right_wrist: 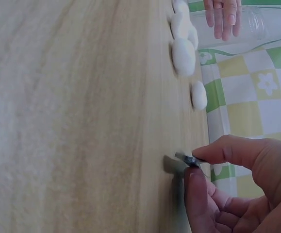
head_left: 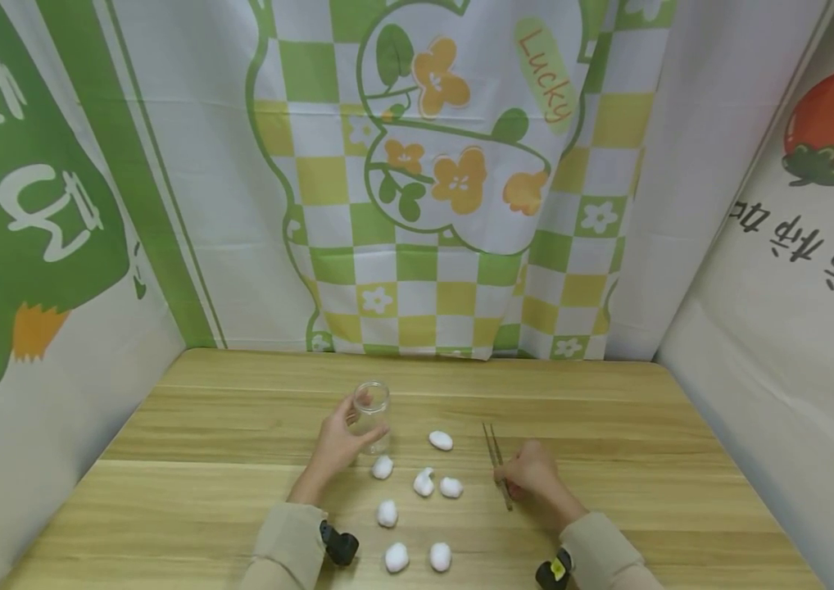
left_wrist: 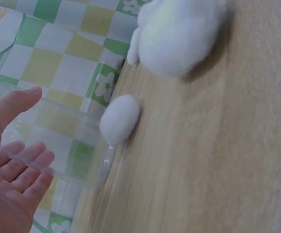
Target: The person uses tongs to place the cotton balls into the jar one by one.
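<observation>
On the table (head_left: 188,492), the jar (head_left: 378,415) stands left in the left hand (head_left: 343,434), the tweezers (head_left: 499,467) right in the right hand (head_left: 532,471); seven cotton balls (head_left: 387,514) lie between and nearer, one just before the jar; cloth (head_left: 417,307) hangs behind the far edge

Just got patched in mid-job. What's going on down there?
A person is at a wooden table with the left grip round an upright clear jar. The right grip pinches a pair of tweezers, their tips apart and pointing away from the person, with nothing between them. Seven white balls lie loose on the table, one close by the jar's base. None shows inside the jar.
</observation>
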`<state>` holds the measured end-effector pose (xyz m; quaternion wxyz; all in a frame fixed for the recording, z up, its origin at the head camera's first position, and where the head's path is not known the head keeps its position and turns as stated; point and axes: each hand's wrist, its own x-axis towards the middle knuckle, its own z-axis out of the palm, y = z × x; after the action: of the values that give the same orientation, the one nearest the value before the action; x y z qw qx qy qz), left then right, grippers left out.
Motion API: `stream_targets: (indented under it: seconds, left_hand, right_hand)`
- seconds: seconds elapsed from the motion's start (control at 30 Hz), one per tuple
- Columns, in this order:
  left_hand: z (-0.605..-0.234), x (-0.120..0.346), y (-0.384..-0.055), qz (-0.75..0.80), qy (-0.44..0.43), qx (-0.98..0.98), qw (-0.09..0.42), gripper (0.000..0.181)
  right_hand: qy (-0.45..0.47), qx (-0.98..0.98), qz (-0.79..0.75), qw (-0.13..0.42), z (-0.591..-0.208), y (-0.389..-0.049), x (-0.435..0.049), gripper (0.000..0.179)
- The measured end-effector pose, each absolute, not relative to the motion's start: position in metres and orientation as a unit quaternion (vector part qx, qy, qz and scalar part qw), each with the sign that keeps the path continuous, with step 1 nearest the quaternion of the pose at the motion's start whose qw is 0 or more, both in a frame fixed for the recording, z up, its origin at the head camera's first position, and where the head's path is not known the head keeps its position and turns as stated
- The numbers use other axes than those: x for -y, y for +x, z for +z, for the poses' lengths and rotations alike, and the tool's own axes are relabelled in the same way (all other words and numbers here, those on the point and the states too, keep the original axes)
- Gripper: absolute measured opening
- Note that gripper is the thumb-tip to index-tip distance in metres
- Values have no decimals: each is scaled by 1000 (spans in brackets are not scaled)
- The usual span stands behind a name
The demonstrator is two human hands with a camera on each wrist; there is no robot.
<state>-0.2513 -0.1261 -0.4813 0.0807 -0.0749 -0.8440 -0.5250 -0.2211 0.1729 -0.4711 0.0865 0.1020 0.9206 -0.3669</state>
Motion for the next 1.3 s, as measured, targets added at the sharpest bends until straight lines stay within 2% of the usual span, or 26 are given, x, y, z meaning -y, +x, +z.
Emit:
stream_targets:
  seconds: [0.2,0.33,0.77,1.07,1.3]
  left_hand:
    - [-482,127,-250,-530,-79,841,78,67]
    - [-482,127,-250,-532,-81,840,75,67]
    - [-484,129,-251,-533,-80,839,77,66]
    - [-481,129,-248,-540,-66,836,68,64]
    - [-482,130,-248,-550,-67,830,61,65]
  right_hand:
    - [68,-932,-347,75,-467,-219,-174,38]
    - [45,-934,-345,81,-464,-220,-176,41]
    - [-4,-865,-479,150,-462,-216,-178,15]
    - [-77,-888,-439,113,-469,-217,-181,3]
    - [-117,-899,-412,90,-472,-223,-184,29]
